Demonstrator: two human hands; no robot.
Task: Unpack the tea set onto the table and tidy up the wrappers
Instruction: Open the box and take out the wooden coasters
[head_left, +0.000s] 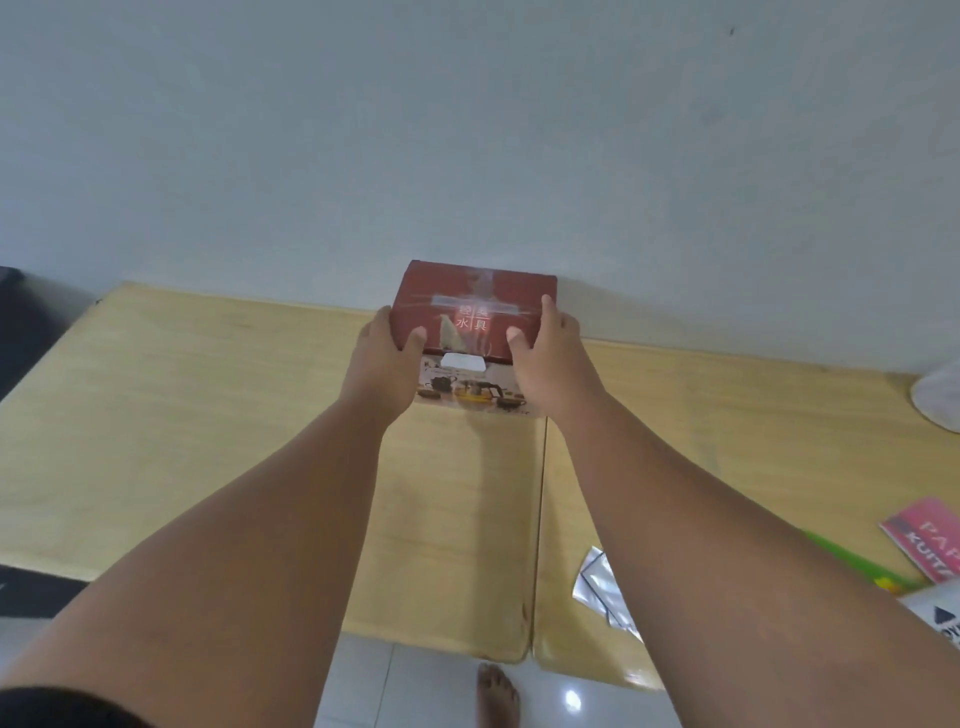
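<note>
Head view shows a pale wooden tabletop (208, 441) against the wall. At its far edge stands the red tea set box (470, 306), closed. The left hand (387, 353) and right hand (550, 358) grip its two sides, thumbs on top.

pink printed card (927, 538) lies beside a green sheet (852, 560) at far right.

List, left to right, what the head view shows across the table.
From the left: left hand → red tea set box, held between both hands → right hand → silver packet → pink card.
</note>
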